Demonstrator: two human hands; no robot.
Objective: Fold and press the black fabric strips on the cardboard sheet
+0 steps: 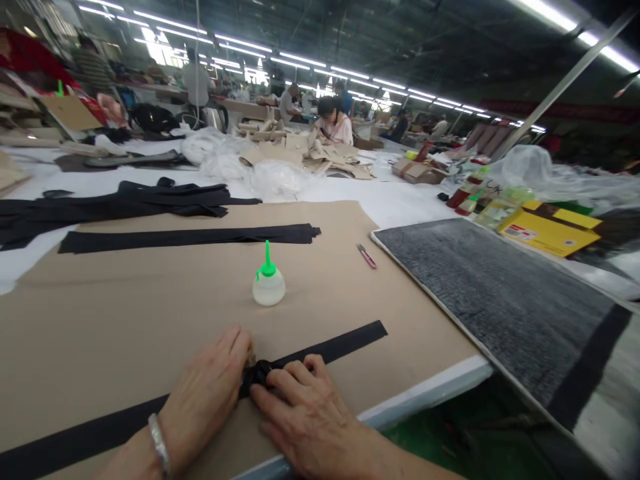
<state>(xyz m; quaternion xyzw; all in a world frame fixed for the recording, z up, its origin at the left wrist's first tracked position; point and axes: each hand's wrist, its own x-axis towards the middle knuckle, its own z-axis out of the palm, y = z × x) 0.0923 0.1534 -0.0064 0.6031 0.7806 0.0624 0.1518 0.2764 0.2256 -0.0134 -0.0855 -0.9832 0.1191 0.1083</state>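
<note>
A long black fabric strip lies across the brown paper near the table's front edge. My left hand, with a silver bracelet at the wrist, rests on the strip with fingers pressed together at a bunched spot in its middle. My right hand meets it from the right, fingertips pinching the same bunched part. A small white glue bottle with a green nozzle stands upright just beyond my hands.
More black strips and a black fabric pile lie farther back. A pink cutter is by a grey textured mat on the right. A yellow box and bottles sit beyond. Other people work at far tables.
</note>
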